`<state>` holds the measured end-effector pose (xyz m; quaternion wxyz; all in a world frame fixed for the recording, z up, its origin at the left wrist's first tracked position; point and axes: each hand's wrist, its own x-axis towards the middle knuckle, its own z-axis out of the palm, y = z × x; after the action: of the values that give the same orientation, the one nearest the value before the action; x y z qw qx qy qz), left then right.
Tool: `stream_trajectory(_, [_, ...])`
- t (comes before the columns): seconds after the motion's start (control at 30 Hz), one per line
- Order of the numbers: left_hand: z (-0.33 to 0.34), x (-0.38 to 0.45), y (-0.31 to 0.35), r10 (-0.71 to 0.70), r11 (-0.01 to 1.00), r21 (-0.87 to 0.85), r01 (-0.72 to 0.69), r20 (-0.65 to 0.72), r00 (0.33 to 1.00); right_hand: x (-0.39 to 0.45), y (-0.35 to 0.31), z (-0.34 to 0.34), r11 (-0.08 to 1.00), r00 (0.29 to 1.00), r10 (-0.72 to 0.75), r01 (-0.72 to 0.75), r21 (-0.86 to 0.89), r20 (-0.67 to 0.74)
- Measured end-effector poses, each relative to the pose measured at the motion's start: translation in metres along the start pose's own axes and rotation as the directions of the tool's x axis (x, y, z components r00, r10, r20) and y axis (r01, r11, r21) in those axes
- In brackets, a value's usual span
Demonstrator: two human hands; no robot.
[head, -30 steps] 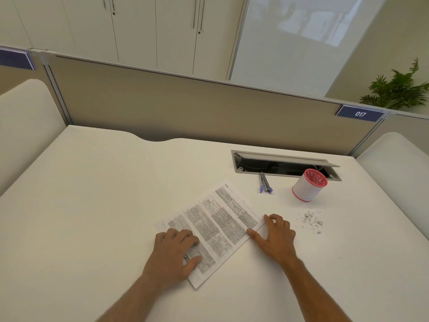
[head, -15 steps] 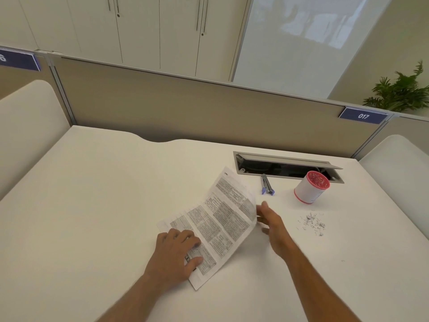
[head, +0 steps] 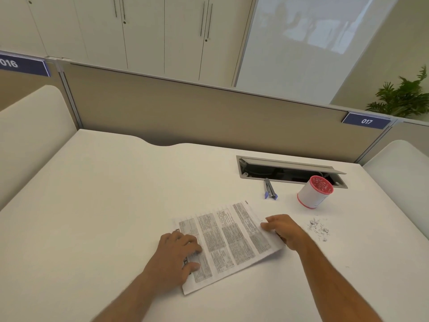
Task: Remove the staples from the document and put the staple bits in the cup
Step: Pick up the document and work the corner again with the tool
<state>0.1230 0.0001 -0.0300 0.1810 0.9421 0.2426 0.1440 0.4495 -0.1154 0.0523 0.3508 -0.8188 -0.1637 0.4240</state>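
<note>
A printed document (head: 232,238) lies on the white desk (head: 104,205) in front of me. My left hand (head: 176,254) presses flat on its left end, fingers spread. My right hand (head: 285,228) grips the right edge of the sheet, and that edge sits slightly raised off the desk. A small pile of loose staple bits (head: 318,228) lies on the desk just right of my right hand. Beyond the pile stands a white cup (head: 313,194) with a red rim and base. A blue and grey staple remover (head: 269,189) lies left of the cup.
An open cable tray (head: 290,163) is sunk into the desk behind the cup and the remover. A beige partition (head: 185,112) closes the far edge of the desk. A green plant (head: 404,96) stands beyond it at the right.
My right hand lifted the document's right side off the desk, then brought it back down. The sheet now lies wider and lower, and my left hand has stayed on its left end.
</note>
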Motion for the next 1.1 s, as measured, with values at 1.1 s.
stream_trajectory(1.1, [-0.042,0.010,0.030,-0.659,0.469,-0.850,0.238,-0.159,0.735,-0.063,0.040,0.051,0.716,0.827,-0.484,0.562,0.415,-0.286])
